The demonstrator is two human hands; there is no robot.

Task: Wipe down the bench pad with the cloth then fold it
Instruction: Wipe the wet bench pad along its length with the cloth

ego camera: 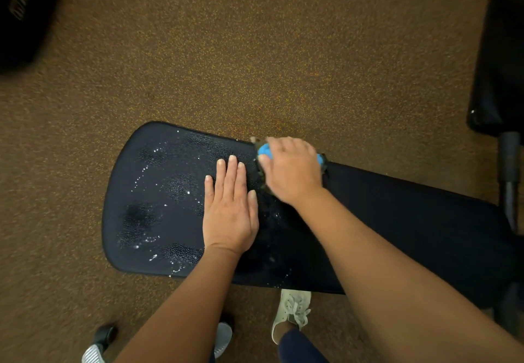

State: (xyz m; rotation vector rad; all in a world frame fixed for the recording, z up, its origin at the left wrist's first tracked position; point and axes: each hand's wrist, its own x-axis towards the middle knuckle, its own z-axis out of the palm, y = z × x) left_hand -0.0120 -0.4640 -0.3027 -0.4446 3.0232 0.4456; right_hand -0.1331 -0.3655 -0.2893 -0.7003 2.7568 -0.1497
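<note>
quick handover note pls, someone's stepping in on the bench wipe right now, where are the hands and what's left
Left hand: flat on the bench pad, fingers straight, bracing.
Right hand: grips the blue cloth, bunched up, at the pad's far edge.
Done: wiping is under way; the narrow end shows no droplets, though it is too dark to tell if it has been wiped.
Left: droplets cover the wide end, left of both hands. Wipe that, then fold the cloth.
</note>
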